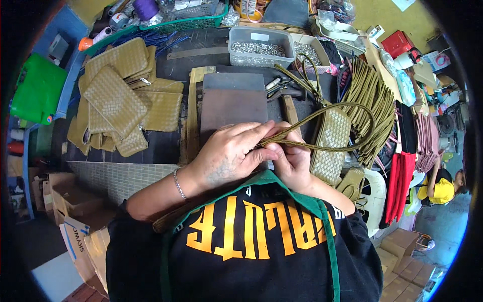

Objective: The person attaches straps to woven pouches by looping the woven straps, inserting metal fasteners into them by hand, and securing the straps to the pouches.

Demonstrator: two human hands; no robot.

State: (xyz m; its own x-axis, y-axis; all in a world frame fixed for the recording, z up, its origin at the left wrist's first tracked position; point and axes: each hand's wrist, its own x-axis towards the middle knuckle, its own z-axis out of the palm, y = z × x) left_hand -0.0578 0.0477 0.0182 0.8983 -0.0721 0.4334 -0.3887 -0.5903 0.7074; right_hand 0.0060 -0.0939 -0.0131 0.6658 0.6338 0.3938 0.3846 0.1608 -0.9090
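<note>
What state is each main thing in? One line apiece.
Left hand: pinching the olive strap
Right hand: pinching the same strap
Olive strap: bent into a loop
Clear tub: lidless, holding small metallic pieces
Woven pouches: loosely piled; zips too small to judge
Strap bundle: heaped, unheld

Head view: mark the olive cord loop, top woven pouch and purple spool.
Olive cord loop [373, 125], head view, its right bend.
Top woven pouch [115, 101], head view, woven face.
Purple spool [146, 9], head view, wound side.

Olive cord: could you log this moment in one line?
left fingers: holding olive cord | right fingers: holding same cord | cord: looped rightward | woven pouches: piled left
</note>
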